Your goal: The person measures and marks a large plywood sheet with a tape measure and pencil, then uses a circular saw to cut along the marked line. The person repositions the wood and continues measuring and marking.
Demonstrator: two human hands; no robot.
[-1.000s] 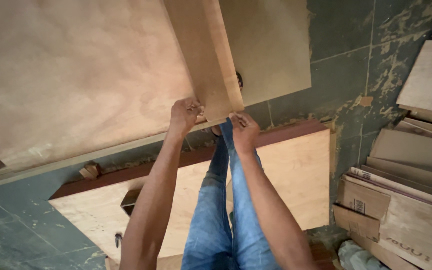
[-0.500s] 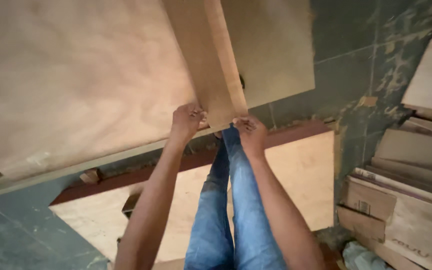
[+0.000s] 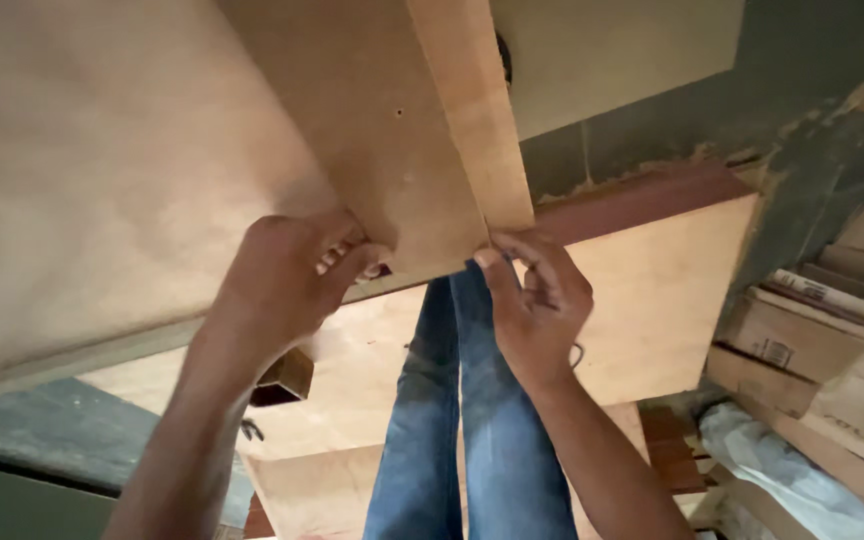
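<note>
Both hands have crept along the narrow plywood strip (image 3: 422,130) since a moment ago. We pinch its near end now: left hand (image 3: 287,285) curls its fingers (image 3: 347,262) around the left corner, right hand (image 3: 537,300) presses fingertips at the right corner, steadying it flat on the big plywood sheet (image 3: 102,170). Below the strip, our jeans (image 3: 462,420).

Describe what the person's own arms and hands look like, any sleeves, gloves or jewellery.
Both forearms are bare, with no sleeves in view. The left hand and right hand are ungloved, and no rings, watch or bands show. Below them the legs wear blue jeans.
</note>
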